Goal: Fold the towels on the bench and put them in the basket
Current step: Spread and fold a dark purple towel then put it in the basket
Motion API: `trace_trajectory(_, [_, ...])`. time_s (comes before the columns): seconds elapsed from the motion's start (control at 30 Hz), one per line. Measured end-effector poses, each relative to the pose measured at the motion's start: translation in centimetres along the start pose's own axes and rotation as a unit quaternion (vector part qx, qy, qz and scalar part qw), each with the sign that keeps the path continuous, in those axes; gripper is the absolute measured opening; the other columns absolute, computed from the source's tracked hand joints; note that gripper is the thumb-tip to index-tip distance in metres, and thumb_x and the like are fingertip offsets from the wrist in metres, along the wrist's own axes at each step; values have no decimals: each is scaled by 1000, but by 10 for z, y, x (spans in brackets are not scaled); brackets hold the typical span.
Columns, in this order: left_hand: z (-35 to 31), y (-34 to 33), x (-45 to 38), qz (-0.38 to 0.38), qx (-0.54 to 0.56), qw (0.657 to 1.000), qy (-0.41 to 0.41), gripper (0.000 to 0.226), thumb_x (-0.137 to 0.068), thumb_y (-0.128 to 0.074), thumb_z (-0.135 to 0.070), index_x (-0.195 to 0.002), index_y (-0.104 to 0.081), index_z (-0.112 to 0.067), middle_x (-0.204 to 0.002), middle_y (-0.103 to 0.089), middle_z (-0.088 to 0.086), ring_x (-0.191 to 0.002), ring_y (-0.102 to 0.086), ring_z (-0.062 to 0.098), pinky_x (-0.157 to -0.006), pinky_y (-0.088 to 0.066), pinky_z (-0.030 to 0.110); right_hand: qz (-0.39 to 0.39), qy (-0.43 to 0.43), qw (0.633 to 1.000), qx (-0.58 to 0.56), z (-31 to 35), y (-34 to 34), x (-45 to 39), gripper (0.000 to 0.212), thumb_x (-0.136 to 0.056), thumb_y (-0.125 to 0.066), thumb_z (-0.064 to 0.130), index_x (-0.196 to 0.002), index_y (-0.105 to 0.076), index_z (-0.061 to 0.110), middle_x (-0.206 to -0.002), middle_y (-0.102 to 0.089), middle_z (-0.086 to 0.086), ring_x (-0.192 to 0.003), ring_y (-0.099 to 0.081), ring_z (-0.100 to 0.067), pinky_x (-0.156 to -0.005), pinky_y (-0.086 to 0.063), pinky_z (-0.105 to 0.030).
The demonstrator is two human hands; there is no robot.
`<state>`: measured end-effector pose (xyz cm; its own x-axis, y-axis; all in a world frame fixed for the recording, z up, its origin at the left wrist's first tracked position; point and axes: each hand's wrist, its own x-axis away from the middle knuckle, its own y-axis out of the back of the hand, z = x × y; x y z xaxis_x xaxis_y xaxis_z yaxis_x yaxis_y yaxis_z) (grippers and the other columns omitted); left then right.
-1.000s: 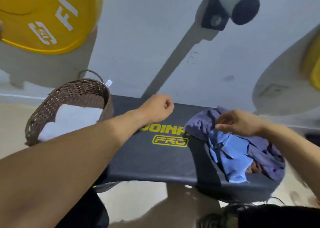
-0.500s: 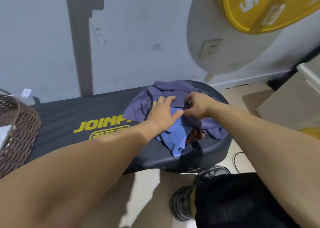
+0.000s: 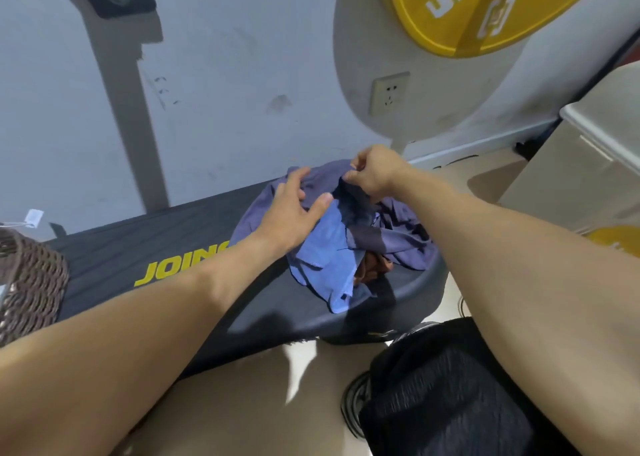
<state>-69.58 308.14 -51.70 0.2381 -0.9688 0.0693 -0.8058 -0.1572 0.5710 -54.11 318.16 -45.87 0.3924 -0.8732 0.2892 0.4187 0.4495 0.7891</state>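
Your right hand [image 3: 372,175] pinches a fold of the dark purple towel [image 3: 398,237], lifting it off the pile; your left hand [image 3: 294,213] rests flat, fingers spread, on the light blue towel [image 3: 329,251]. Pile location — right end of the black bench [image 3: 138,247], with a brown towel [image 3: 372,268] tucked beneath. Wicker basket [image 3: 31,282] — left end of bench, well apart from the pile.

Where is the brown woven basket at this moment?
In the head view the brown woven wicker basket is at the far left edge, partly cut off, at the left end of the black padded bench, well apart from the towel pile.
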Motion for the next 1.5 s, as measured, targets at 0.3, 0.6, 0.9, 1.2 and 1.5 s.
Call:
trace_trajectory(0.3, [-41, 47, 27, -35, 235, 968, -75, 34, -93, -66, -29, -121, -51, -39, -110, -65, -17, -94, -70, 3, -81, -58, 28, 36, 148, 943, -296, 78, 19, 56, 24, -102, -53, 13, -103, -63, -8, -85, -69, -18, -79, -69, -31, -76, -62, -46])
trace_trajectory(0.6, [-28, 123, 65, -119, 231, 965, -29, 22, -99, -57, -14, -109, -57, 5, -87, -68, 24, -57, -67, 25, -53, -60, 32, 72, 157, 949, -263, 105, 3, 65, 22, -87, -75, 14, -104, -69, 1, -83, -64, -5, -77, -60, -17, -75, -60, -40])
trace_trajectory(0.9, [17, 186, 110, -111, 230, 967, -3, 31, -96, -57, -16, -111, -54, 10, -97, -66, 23, -66, -72, 22, -63, -62, 29, 309, 68, 941, -118, 104, -62, 64, 41, -79, -83, 29, -107, -59, 10, -92, -68, -7, -79, -69, -18, -84, -59, -37])
trace_trajectory(1.2, [65, 210, 119, 30, 133, 990, 25, 19, -92, -63, -6, -105, -56, -19, -109, -66, 9, -83, -70, 21, -81, -59, 37, 287, 30, 912, -292, 159, -120, 53, 11, -95, -66, 15, -98, -56, 13, -95, -60, -8, -86, -57, -21, -86, -54, -39])
trace_trajectory(1.5, [70, 232, 120, -47, 233, 962, 137, 42, -81, -77, -41, -98, -62, -6, -92, -74, 20, -79, -73, 27, -78, -60, 36, 177, 61, 908, -376, 200, -112, 32, 26, -79, -79, 2, -80, -56, 13, -64, -49, -2, -67, -50, -20, -68, -46, -34])
